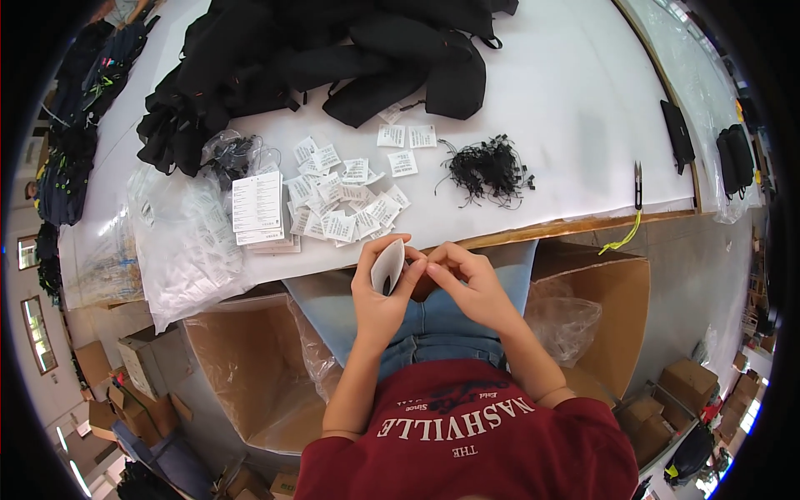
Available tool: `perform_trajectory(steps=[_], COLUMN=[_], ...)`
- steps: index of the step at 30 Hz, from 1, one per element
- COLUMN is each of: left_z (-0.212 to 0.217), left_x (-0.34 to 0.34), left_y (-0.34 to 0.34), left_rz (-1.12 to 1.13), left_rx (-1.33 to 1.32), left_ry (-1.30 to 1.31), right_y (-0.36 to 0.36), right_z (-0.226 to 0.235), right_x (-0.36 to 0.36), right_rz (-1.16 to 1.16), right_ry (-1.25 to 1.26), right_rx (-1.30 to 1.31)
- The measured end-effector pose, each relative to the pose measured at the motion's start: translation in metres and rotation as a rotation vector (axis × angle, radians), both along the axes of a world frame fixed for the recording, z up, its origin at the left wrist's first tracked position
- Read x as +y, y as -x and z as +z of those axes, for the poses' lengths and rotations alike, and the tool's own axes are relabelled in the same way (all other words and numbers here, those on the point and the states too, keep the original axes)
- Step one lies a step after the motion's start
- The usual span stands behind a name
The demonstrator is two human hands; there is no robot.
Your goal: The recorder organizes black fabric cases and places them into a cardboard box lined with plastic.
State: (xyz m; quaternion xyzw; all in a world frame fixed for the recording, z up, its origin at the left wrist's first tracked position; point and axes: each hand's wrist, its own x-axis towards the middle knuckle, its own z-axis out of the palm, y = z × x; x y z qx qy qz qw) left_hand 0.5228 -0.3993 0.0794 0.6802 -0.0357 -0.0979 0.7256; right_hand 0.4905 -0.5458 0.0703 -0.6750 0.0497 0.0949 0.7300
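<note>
In my left hand (367, 279), held upright just off the table's near edge, is a white hang tag (387, 267) that bows outward between thumb and fingers. The fingers and thumb of my right hand (471, 285) are pinched together and meet the left fingertips beside the tag. What they pinch is too small to make out. Ahead of my hands lie many small white printed packets (340, 225) in a loose pile. To their left is a stack of white printed tags (257, 210). A tangle of black cords (489, 169) sits to the right.
Black fabric items (333, 62) are heaped at the far side of the white table (567, 125). A clear plastic bag (179, 250) droops over the left front edge. Thread snips (638, 187) with a yellow cord lie at right. Cardboard boxes (250, 367) flank my legs.
</note>
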Motion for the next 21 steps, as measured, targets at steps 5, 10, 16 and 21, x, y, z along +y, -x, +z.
perform_trajectory(steps=[5,10,16,21], left_z=[0.005,-0.001,0.002,0.003], left_x=[-0.003,-0.003,-0.003,-0.003], left_y=[-0.001,0.002,0.001,-0.001], left_rz=[-0.033,0.017,0.071,0.073], left_rx=[0.162,0.081,-0.119,-0.341], left_ry=[0.253,0.066,-0.237,-0.381], right_y=[0.001,-0.007,-0.01,-0.009], right_z=[-0.003,0.014,0.02,0.019], right_x=[-0.004,0.003,0.009,0.012], right_rz=[-0.208,-0.312,-0.283,-0.291], right_ry=[-0.059,0.123,0.415,0.511], right_rx=[0.018,-0.068,-0.185,-0.272])
